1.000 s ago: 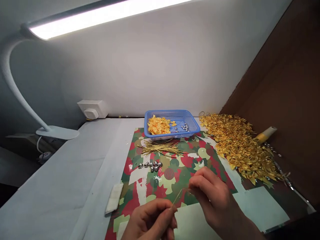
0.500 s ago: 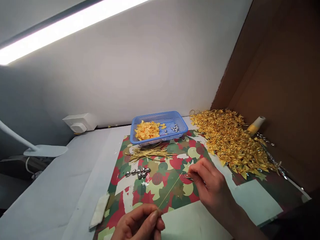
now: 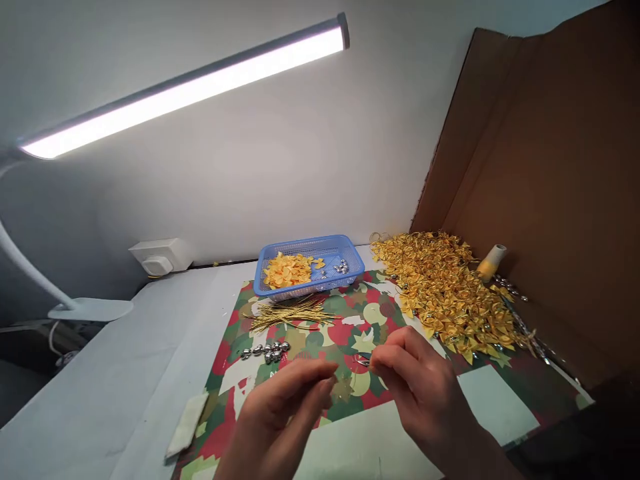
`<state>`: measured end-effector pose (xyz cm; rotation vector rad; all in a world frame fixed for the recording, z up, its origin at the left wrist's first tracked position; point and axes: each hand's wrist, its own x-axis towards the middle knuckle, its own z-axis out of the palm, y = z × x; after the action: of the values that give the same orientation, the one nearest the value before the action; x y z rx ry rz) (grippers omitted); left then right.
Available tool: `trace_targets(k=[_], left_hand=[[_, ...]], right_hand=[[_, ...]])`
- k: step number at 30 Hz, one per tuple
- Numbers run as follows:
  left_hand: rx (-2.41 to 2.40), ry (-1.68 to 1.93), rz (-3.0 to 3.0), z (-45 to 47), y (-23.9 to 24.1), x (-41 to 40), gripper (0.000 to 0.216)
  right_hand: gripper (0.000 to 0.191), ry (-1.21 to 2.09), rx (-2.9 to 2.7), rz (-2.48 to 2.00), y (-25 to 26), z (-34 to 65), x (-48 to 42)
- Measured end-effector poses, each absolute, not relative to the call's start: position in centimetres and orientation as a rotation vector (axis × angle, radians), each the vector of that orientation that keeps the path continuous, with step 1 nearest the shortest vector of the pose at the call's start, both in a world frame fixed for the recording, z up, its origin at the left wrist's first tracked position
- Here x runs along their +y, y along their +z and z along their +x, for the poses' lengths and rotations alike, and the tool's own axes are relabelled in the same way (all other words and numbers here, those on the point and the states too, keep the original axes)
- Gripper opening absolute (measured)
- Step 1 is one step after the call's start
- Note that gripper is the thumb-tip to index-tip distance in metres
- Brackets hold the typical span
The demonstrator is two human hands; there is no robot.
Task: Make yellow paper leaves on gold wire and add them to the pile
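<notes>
My left hand (image 3: pixel 280 413) and my right hand (image 3: pixel 420 390) are raised over a red, green and cream patterned mat (image 3: pixel 350 333), fingertips pinched and facing each other. Between them runs a thin gold string, too fine to follow, and a small silver bell (image 3: pixel 361 362) hangs at my right fingertips. On the mat lie a bundle of gold strings (image 3: pixel 290 311) and a row of silver bells (image 3: pixel 265 351). A blue basket (image 3: pixel 350 260) behind them holds yellow bows and a few bells.
A heap of finished gold bows (image 3: pixel 445 290) lies at the right, beside a yellow-tipped bottle (image 3: pixel 491 261) and a brown cardboard wall (image 3: pixel 540 187). A white clamp lamp (image 3: pixel 185 90) lights the table; a wall socket (image 3: pixel 160 257) and a folded white cloth (image 3: pixel 187 423) sit left.
My left hand has risen and come closer to my right hand, shortening the stretched string. The view has tilted up, so the lamp bar and cardboard top show.
</notes>
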<state>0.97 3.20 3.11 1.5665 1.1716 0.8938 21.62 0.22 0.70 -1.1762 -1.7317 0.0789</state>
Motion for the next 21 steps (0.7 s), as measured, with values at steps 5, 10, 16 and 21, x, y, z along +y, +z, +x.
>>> trace_targets(k=[5,10,16,21], left_hand=[[0.97,0.967,1.753,2.7,4.5,2.5,0.016],[0.907,1.057,1.914,3.3,4.2,1.7,0.021],[1.01,1.104,2.393,5.3,4.7,0.5,0.013],[1.147,1.203,2.356,5.2,4.8,2.3,0.009]], right_hand=[[0.019,-0.091,-1.776,-1.119,1.5,21.3,-0.9],[0.019,-0.31,-1.728,-1.136,1.9,21.4,-2.1],[0.022,-0.491,-1.719,-1.207,2.1,22.3,-4.0],[0.023,-0.53,-1.585,-1.352,2.1,27.3,-6.1]])
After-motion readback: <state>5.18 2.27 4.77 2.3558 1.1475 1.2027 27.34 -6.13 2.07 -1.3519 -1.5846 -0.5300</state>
